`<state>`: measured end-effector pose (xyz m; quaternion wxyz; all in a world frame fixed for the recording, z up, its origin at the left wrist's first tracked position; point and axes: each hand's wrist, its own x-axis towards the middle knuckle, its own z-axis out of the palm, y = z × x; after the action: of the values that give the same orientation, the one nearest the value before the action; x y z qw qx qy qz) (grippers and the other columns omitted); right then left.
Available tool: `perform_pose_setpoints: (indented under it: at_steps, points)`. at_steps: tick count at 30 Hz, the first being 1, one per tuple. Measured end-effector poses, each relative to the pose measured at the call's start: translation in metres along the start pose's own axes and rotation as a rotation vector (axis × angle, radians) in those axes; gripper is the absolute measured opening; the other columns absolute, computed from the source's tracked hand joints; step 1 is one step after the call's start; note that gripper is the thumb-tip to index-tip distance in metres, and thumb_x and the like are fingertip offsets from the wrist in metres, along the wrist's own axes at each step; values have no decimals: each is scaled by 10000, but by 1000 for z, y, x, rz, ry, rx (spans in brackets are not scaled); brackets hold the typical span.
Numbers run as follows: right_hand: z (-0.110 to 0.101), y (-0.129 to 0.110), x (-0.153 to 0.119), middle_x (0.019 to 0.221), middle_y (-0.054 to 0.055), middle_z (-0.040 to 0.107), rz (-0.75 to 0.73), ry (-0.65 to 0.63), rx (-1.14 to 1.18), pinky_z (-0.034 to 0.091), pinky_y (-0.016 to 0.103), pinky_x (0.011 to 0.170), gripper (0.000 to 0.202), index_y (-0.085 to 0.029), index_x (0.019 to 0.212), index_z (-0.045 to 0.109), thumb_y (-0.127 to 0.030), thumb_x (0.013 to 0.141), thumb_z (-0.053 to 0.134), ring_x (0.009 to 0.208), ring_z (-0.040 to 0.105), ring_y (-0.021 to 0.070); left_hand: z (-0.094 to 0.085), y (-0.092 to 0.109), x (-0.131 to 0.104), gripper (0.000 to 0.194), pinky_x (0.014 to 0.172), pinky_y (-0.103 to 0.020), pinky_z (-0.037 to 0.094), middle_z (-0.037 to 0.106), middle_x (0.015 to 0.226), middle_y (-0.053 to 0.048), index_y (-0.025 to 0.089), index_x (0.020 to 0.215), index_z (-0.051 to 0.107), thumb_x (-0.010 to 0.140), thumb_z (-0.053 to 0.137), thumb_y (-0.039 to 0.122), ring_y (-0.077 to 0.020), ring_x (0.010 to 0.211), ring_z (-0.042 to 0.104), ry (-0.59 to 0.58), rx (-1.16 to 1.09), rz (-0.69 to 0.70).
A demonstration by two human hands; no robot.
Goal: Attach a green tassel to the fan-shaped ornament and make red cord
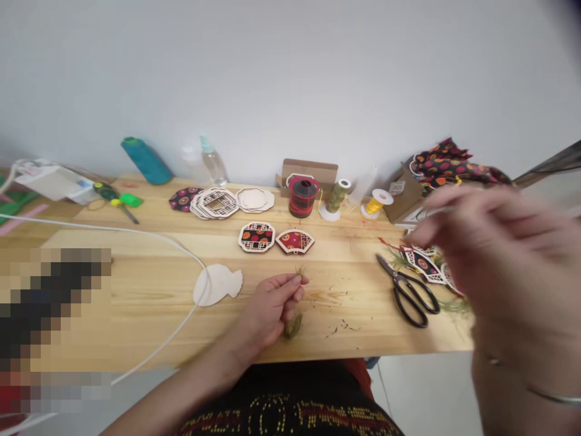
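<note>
My left hand (275,303) is closed near the front of the wooden table. Its thumb and fingers pinch a bundle of olive-green threads (293,326), a tassel by its look, with short ends poking out above the fingertips and the rest hanging below the hand. My right hand (503,260) is raised close to the camera on the right, smeared by motion. Its thumb and forefinger are pressed together, and a faint pale line shows at the tips; what it is I cannot make out. Black-handled scissors (413,293) lie on the table left of this hand.
Two fabric-backed ornaments (256,237) lie mid-table. Behind stand thread spools (302,198), a teal cone (145,160) and a spray bottle (213,163). A white cable (175,239) crosses a pale vase-shaped piece (215,286). Dark scraps (342,328) are scattered near the front edge.
</note>
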<state>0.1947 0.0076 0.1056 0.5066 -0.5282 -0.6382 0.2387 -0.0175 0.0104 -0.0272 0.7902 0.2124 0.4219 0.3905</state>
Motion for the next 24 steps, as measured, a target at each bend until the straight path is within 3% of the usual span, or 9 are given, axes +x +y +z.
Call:
perform_pose_setpoints:
  at_steps: [2,4,5,8,11,15,24]
  points:
    - [15,7,-19,737,7,648,145,-138,126,493,239,525,141,-205,715,590,-245,849,571,509,591,89,5,1,-2,210,369,-181,127,486,530,41,100,775,656,671,727,268,-9,398,241,6,1,-11]
    - [37,22,-37,494,-32,570,305,-256,115,428,206,425,147,-186,722,599,-263,842,563,401,517,80,10,1,-3,215,369,-180,119,514,549,29,95,789,656,681,719,270,-7,394,243,8,10,-6]
    - [49,30,-46,456,-41,543,345,-244,80,398,195,398,156,-179,712,598,-254,841,550,384,489,75,13,0,-4,212,370,-180,118,538,569,18,95,791,655,689,712,271,-6,392,244,12,15,0]
    - [78,50,-68,584,6,638,273,-107,-42,428,203,455,118,-167,721,613,-219,813,561,489,558,92,18,-4,-6,193,375,-178,124,595,638,-13,98,777,653,706,695,273,-1,393,238,36,27,11]
    - [93,59,-82,672,32,685,142,-47,-184,463,229,535,106,-165,764,637,-201,821,555,576,609,117,20,-8,-7,180,382,-174,130,479,520,47,104,745,653,703,700,273,-10,398,220,58,31,6]
    - [98,62,-91,731,35,708,64,-77,-232,476,240,574,110,-177,795,645,-174,830,541,629,640,131,21,-10,-7,189,392,-173,130,310,463,94,106,747,666,705,700,288,-25,409,205,49,42,9]
    - [98,66,-91,772,42,706,59,-147,-261,489,254,608,140,-171,782,634,-161,844,509,674,647,142,21,-11,-5,222,404,-180,115,311,481,83,115,763,693,719,690,333,-31,424,187,29,70,14]
